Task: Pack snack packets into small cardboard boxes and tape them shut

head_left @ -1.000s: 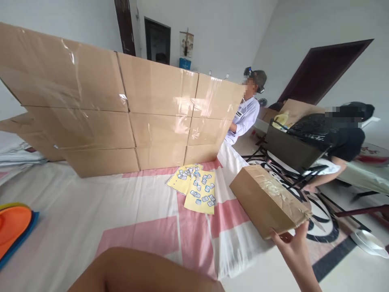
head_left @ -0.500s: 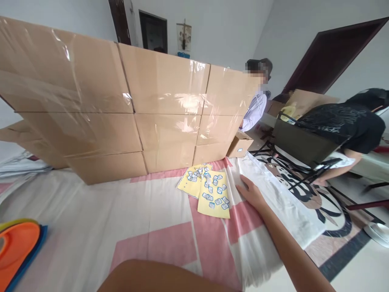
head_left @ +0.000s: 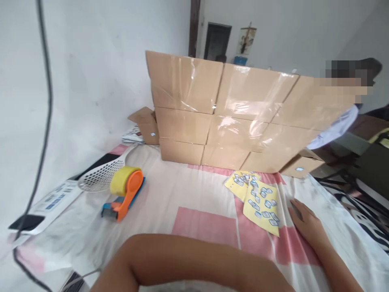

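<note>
My right hand [head_left: 308, 221] lies on the pink and white bed sheet [head_left: 206, 223], fingers stretched out and thumb apart, holding nothing. Just left of it are two overlapping yellow paper sheets [head_left: 266, 219] covered with small blue-edged stickers or cut-outs. The hand looks close to their edge but apart from it. Across the bottom runs a bent bare limb [head_left: 188, 253]; I cannot tell whether it is an arm or a leg. My left hand is not in view. Beyond the papers stands a wall of taped cardboard boxes [head_left: 240, 117].
An orange tape dispenser [head_left: 130, 192] with a yellow roll lies left, beside a white perforated paddle [head_left: 100, 176] and a long white-and-black object [head_left: 54, 200]. A black cable [head_left: 48, 101] hangs at far left. Small cartons [head_left: 299, 166] flank the box wall; a person's sleeve [head_left: 337, 127] shows behind.
The view has swung left, bringing the whole tape dispenser, perforated paddle and cable into sight. The seated person in black has left the frame. My right hand stays beside the yellow papers.
</note>
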### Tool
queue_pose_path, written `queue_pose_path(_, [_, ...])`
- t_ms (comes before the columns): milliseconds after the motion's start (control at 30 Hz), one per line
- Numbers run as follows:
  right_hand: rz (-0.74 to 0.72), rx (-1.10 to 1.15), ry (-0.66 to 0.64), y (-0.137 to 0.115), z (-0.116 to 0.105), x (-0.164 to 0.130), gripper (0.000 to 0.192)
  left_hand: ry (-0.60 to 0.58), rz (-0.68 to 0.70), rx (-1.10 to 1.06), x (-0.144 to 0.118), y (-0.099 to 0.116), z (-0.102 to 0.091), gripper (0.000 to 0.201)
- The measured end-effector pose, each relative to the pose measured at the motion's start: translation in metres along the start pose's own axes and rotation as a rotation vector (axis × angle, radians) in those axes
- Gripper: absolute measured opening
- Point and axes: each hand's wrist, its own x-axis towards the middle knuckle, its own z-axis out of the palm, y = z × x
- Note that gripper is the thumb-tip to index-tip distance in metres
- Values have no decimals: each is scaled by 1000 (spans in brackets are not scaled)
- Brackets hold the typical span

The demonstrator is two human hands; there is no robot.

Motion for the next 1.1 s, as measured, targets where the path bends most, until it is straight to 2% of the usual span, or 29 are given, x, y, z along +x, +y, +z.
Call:
queue_pose_path(67, [16, 12, -17, 5, 1, 2, 63, 80, -6, 4, -38, -17, -44, 15])
queue_pose_path(100, [21, 25, -16, 7, 2, 3, 62, 164, -40, 20, -62, -27, -69, 19])
queue_pose_path(133, [23, 40, -13, 9, 3, 3, 60, 368, -94, 32, -90, -37, -97, 20])
queue_pose_path(167, [27, 55, -5, 11, 4, 5, 58, 674, -222, 77, -119, -48, -126, 27])
queue_pose_path(200, [34, 68, 5, 13, 5, 6, 55, 1051, -432, 137, -149, -59, -155, 36])
queue_pose_path(233, [45, 78, 15, 15, 6, 7, 53, 1250, -561, 175, -178, -71, -185, 39])
queue_pose_path(333, [70, 86, 26, 17, 7, 10, 49, 1572, -807, 245, -252, -112, -260, 38])
queue_pose_path(400, [79, 87, 26, 15, 6, 10, 50, 1612, -973, 238, -284, -142, -290, 32])
queue_pose_path(500, [96, 94, 28, 11, 4, 9, 51, 1485, -1182, 194, -307, -183, -305, 43])
queue_pose_path(533, [101, 98, 27, 10, 3, 9, 51, 1435, -1245, 179, -310, -195, -305, 42])
queue_pose_path(600, [95, 104, 19, 10, 2, 9, 52, 1365, -1358, 160, -312, -212, -303, 25])
queue_pose_path(667, [83, 101, 12, 10, 2, 9, 54, 1345, -1446, 174, -312, -221, -303, 7])
queue_pose_path(733, [78, 93, 17, 10, 3, 9, 54, 1366, -1493, 222, -312, -219, -308, 3])
queue_pose_path(833, [71, 85, 24, 12, 5, 9, 51, 1485, -1504, 365, -314, -193, -320, 6])
queue_pose_path(933, [42, 69, 18, 17, 8, 10, 55, 1654, -1450, 564, -317, -145, -326, 15])
queue_pose_path(1000, [24, 51, 6, 22, 10, 12, 60, 1783, -1328, 714, -318, -107, -319, 18])
queue_pose_path(1100, [3, 23, 0, 27, 15, 15, 61, 1977, -1052, 933, -312, -52, -291, 19])
